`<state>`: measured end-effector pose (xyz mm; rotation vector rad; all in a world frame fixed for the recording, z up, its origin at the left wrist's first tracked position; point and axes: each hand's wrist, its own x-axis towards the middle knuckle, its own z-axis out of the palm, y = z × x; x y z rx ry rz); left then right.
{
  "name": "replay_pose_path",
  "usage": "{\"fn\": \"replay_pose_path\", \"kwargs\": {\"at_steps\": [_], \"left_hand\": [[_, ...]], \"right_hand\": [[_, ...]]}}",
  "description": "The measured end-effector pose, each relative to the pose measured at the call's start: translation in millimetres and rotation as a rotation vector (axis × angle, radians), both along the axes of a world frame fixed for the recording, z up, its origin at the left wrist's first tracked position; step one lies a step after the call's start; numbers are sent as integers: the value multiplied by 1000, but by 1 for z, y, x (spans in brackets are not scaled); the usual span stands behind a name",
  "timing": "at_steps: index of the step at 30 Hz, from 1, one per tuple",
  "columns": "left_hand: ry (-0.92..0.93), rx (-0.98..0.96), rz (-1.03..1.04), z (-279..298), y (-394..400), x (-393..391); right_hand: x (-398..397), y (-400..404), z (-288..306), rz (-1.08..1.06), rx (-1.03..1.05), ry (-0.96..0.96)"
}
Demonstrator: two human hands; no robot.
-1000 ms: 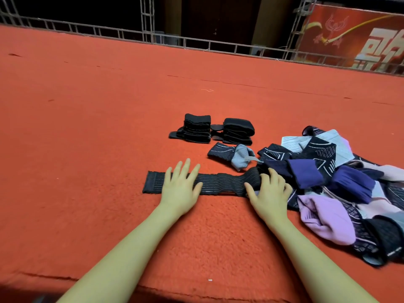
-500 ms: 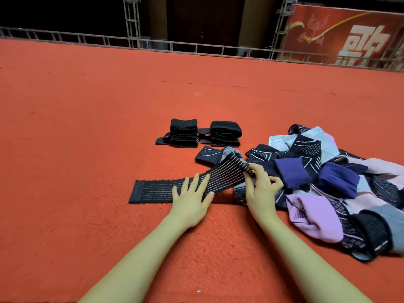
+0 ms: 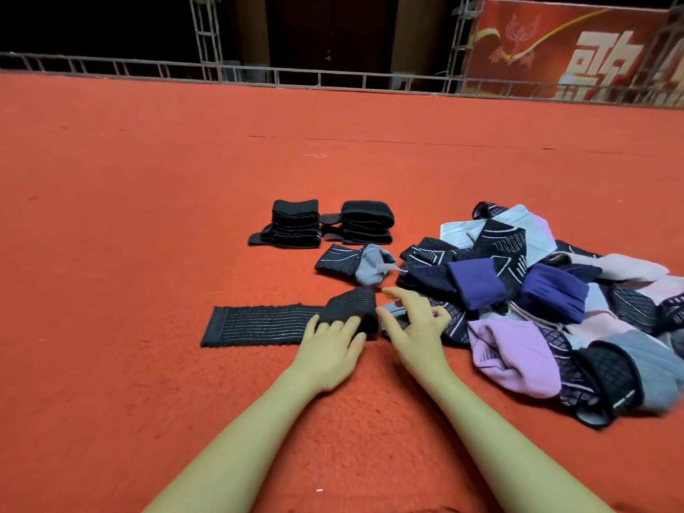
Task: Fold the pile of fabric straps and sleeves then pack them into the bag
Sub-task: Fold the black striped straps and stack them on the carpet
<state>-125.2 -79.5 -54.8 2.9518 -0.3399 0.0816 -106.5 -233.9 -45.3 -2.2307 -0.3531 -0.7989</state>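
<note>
A long black strap with thin grey lines (image 3: 259, 325) lies flat on the red carpet, its right end folded back over itself. My left hand (image 3: 331, 349) presses on the fold, with its fingertips under the folded flap. My right hand (image 3: 411, 323) hovers just right of the fold, fingers spread and holding nothing. A loose pile of purple, pink, grey and black sleeves (image 3: 536, 301) spreads out to the right. Two stacks of folded black straps (image 3: 322, 224) stand behind. No bag is in view.
A folded dark and grey sleeve (image 3: 351, 266) lies between the stacks and the strap. The red carpet (image 3: 148, 216) stretches wide to the left and far side. A metal railing (image 3: 333, 75) and a red banner (image 3: 573, 50) line the back.
My right hand lifted the strap's right end, carried it leftward over the strap and let go. My left hand slid right along the strap onto the fold.
</note>
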Motion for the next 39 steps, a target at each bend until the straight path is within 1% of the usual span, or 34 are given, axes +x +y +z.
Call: {"fn": "replay_pose_path", "kwargs": {"at_steps": [3,6,9,10,12,14,16,17,18,19,21,22,24,25,26,29,34,36,37,39], "left_hand": [[-144,-93,100,-1,1,-5],[-417,-209,196,-5,3,-8],[-565,-249,271,-6,7,-8],[-617,-246,273,-7,10,-9],[-663,-211,260,-9,22,-9],[-632,-145,242,-10,34,-6],[-471,-27,207,-7,44,-6],[-350,42,189,-6,48,-8],[-216,79,183,-5,51,-7],[-130,71,191,-3,53,-6],[-106,-8,214,-3,54,-5],[-140,-14,224,-4,54,-3],[-260,33,299,-4,53,4],[-297,33,349,-2,52,8],[-288,36,377,0,50,10],[-155,25,408,7,41,9],[-158,-75,451,3,33,17],[-139,-84,475,0,31,18],[-160,-88,469,-1,30,17],[-316,-103,420,2,30,15]], "right_hand": [[1,4,0,-51,-17,47],[4,9,1,-24,-68,72],[8,15,-1,75,-215,48],[9,17,-2,103,-275,45],[12,24,0,151,-390,75],[13,31,1,199,-490,138],[15,36,-1,241,-591,160],[16,38,-2,250,-630,169],[16,39,-3,234,-657,165],[16,40,-4,190,-670,136],[16,38,-7,38,-620,35],[17,35,-8,-47,-591,-9],[19,31,-11,-159,-599,-6],[19,30,-12,-195,-622,3],[19,30,-14,-217,-647,17],[18,31,-18,-249,-678,87],[18,30,-21,-229,-638,59],[17,30,-22,-219,-630,62],[16,30,-21,-223,-629,73],[14,31,-20,-236,-630,94]]}}
